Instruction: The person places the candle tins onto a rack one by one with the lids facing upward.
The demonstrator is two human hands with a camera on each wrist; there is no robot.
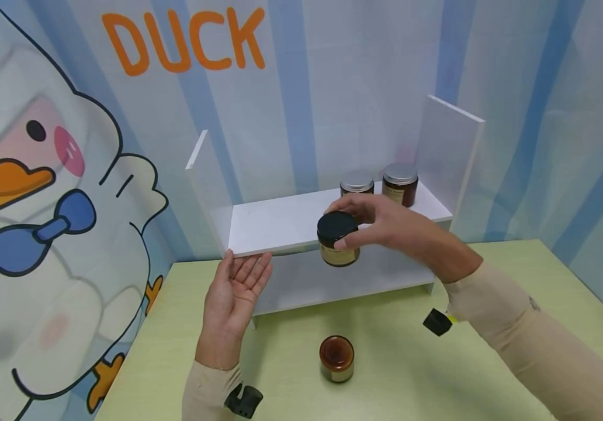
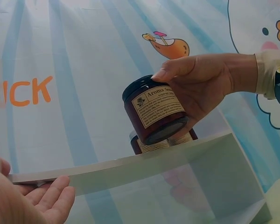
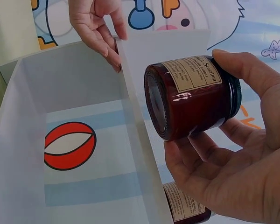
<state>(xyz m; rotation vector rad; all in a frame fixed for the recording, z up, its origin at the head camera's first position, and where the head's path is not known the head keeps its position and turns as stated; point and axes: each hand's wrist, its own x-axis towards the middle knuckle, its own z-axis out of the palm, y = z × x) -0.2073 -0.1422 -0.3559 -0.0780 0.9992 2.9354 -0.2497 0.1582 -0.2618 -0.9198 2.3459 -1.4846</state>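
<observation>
My right hand [image 1: 380, 222] holds a dark amber candle jar [image 2: 154, 109] with a black lid, fingers and thumb round its lid and side. The jar is held in the air before the upper board of a white shelf [image 1: 275, 225]; its label reads "Aroma" in the left wrist view. My left hand [image 1: 235, 298] is palm up at the board's front left corner, its fingers fairly straight beneath the edge and touching it. Two silver-lidded amber jars, a left one [image 1: 357, 182] and a right one [image 1: 400, 182], stand on the shelf's right part, partly behind my right hand.
Another amber jar [image 1: 336, 358], without a black or silver lid, stands on the pale green table [image 1: 396, 374] in front of the shelf. Upright white side panels, left [image 1: 209, 187] and right [image 1: 449, 155], bound the shelf. A printed duck curtain [image 1: 322, 88] hangs behind.
</observation>
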